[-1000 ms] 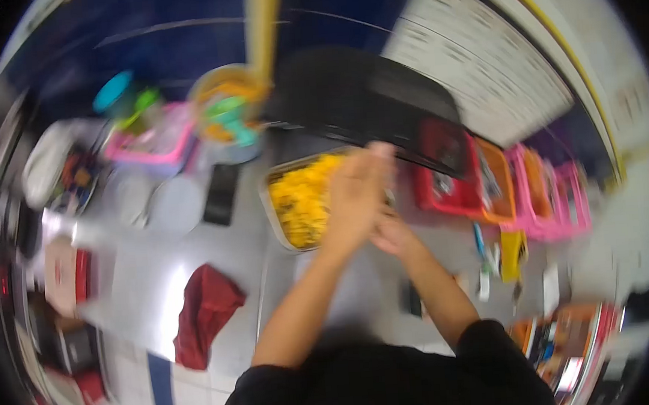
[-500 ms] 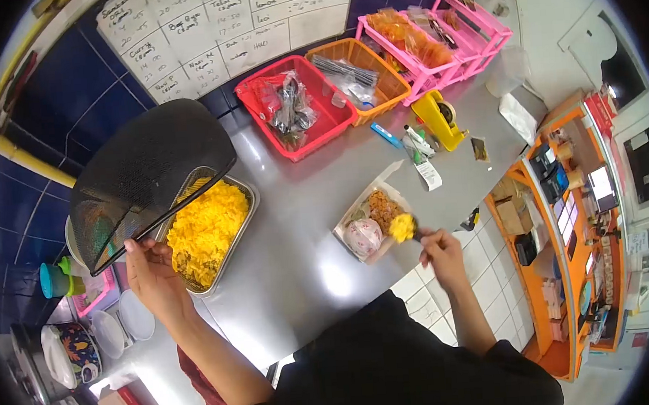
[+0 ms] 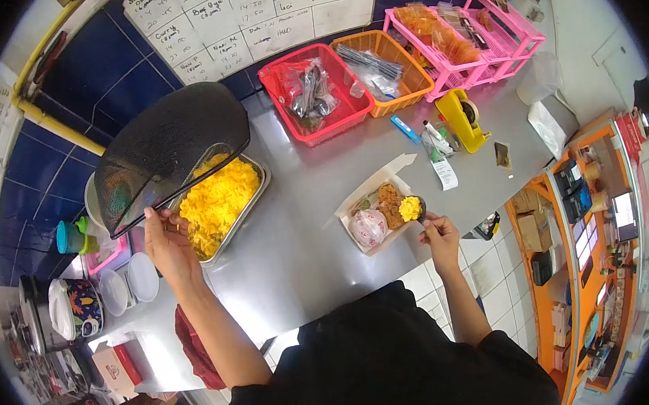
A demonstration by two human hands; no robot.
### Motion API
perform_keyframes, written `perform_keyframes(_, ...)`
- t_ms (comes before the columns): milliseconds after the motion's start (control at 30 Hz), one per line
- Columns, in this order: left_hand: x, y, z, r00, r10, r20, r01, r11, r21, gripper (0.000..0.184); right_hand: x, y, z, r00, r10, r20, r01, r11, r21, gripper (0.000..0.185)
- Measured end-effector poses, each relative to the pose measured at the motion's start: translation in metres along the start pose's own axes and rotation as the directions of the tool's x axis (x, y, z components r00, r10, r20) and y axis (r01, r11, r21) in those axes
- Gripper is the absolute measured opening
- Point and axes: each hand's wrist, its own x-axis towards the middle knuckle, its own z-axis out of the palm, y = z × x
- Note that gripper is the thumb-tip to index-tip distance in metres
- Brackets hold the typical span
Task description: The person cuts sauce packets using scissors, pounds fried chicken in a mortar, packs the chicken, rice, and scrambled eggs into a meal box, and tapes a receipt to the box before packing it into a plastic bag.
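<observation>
Steel counter (image 3: 297, 242), left fingers (image 3: 152, 212) gripping mesh cover (image 3: 177, 134), right fingers (image 3: 431, 223) pinching loaded spoon (image 3: 420, 211).

Dark blue tiled wall (image 3: 52, 106), handwritten whiteboard (image 3: 252, 25); steel counter (image 3: 299, 264); orange shelving (image 3: 561, 276); white tiled floor (image 3: 488, 275).

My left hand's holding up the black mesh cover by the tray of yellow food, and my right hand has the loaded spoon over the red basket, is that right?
Not quite: the spoon's place is wrong. The head view shows your right hand holding the loaded spoon at the edge of the open food box. The rest is right.
</observation>
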Motion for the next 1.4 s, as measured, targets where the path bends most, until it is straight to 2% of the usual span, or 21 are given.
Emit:
perform_keyframes(33,-0.002,-0.001,0.001,1.000,-0.004,0.002,0.004,1.000,-0.003,0.023,0.004,0.006,-0.002,0.968,-0.244,0.067,0.252,0.911,-0.327,0.014)
perform_keyframes(67,-0.003,-0.003,0.000,1.000,-0.006,0.004,0.006,1.000,-0.010,0.023,0.006,0.010,-0.005,0.875,-0.438,0.205,0.468,0.659,-0.588,0.013)
perform_keyframes(100,-0.004,-0.004,-0.001,1.000,-0.004,0.004,0.004,1.000,-0.009,0.023,0.005,0.005,-0.003,0.875,-0.438,0.206,0.469,0.661,-0.586,0.013)
perform_keyframes(133,-0.005,-0.006,-0.002,1.000,-0.007,-0.001,0.007,1.000,-0.009,0.023,0.004,-0.001,-0.001,0.803,-0.416,0.428,0.568,0.313,-0.761,0.013)
perform_keyframes(167,-0.006,-0.006,-0.002,1.000,-0.010,-0.006,0.010,1.000,-0.010,0.023,0.003,-0.005,0.000,0.729,-0.299,0.616,0.623,-0.085,-0.778,0.013)
perform_keyframes(333,-0.011,-0.008,-0.003,1.000,-0.007,-0.018,0.007,1.000,0.004,0.023,-0.003,-0.010,-0.006,0.714,-0.289,0.638,0.645,-0.085,-0.760,0.012)
perform_keyframes(400,-0.012,-0.008,-0.001,1.000,-0.003,-0.003,0.003,1.000,0.006,0.024,-0.004,-0.014,-0.006,0.730,-0.332,0.597,0.619,-0.048,-0.784,0.012)
perform_keyframes(533,-0.010,-0.009,-0.003,1.000,-0.004,-0.010,0.004,1.000,-0.003,0.024,-0.003,-0.022,-0.002,0.728,-0.295,0.618,0.647,0.001,-0.762,0.013)
perform_keyframes(600,-0.012,-0.007,0.000,0.999,-0.019,-0.032,0.019,1.000,0.009,0.024,-0.005,-0.031,0.001,0.743,-0.384,0.548,0.652,0.234,-0.721,0.013)
perform_keyframes(733,-0.010,-0.009,-0.001,1.000,-0.007,-0.026,0.007,1.000,-0.012,0.025,0.000,-0.036,-0.001,0.759,-0.284,0.586,0.646,0.215,-0.732,0.013)
perform_keyframes(800,-0.008,-0.010,-0.001,0.999,-0.012,-0.052,0.013,1.000,0.022,0.025,0.005,-0.034,-0.004,0.742,-0.445,0.501,0.659,0.349,-0.666,0.011)
perform_keyframes(867,-0.002,-0.014,-0.012,1.000,0.000,-0.030,0.003,0.995,0.104,0.026,0.017,-0.028,-0.021,0.798,-0.452,0.399,0.593,0.468,-0.655,0.008)
perform_keyframes(933,0.001,-0.013,-0.018,0.996,0.014,-0.087,0.008,0.968,0.249,0.027,0.008,-0.043,0.002,0.901,-0.312,0.301,0.407,0.847,-0.341,0.006)
perform_keyframes(1000,0.001,-0.001,-0.017,0.995,-0.039,-0.091,0.059,0.971,0.234,0.025,-0.007,-0.061,0.054,0.864,-0.213,0.456,0.369,0.884,-0.286,0.008)
perform_keyframes(1067,0.006,0.011,-0.017,0.994,-0.070,-0.083,0.087,0.972,0.219,0.024,-0.015,-0.059,0.104,0.818,-0.139,0.558,0.335,0.904,-0.267,0.009)
perform_keyframes(1133,0.012,0.017,-0.021,0.992,-0.098,-0.081,0.115,0.962,0.249,0.026,-0.025,-0.054,0.178,0.692,-0.027,0.721,0.378,0.865,-0.331,0.012)
perform_keyframes(1200,0.013,0.023,-0.019,0.991,-0.114,-0.071,0.129,0.949,0.287,0.028,-0.030,-0.047,0.260,0.519,-0.007,0.855,0.521,0.795,-0.310,0.014)
perform_keyframes(1300,0.014,0.028,-0.022,0.994,-0.089,-0.059,0.106,0.891,0.441,0.030,-0.020,0.003,0.362,0.264,0.044,0.963,0.618,0.759,-0.204,0.017)
perform_keyframes(1333,0.016,0.018,-0.025,0.997,-0.042,-0.068,0.065,0.922,0.381,0.030,-0.012,0.025,0.390,0.170,0.011,0.985,0.798,0.585,-0.144,0.023)
perform_keyframes(1367,0.030,-0.010,-0.041,0.998,0.064,0.004,-0.062,0.939,0.338,0.034,-0.012,0.041,0.422,0.048,-0.024,0.999,0.924,0.382,-0.036,0.030)
perform_keyframes(1400,0.026,0.000,-0.036,0.993,0.117,0.011,-0.106,0.855,0.507,0.036,-0.017,0.041,0.437,-0.031,0.105,0.994,0.939,0.344,-0.007,0.036)
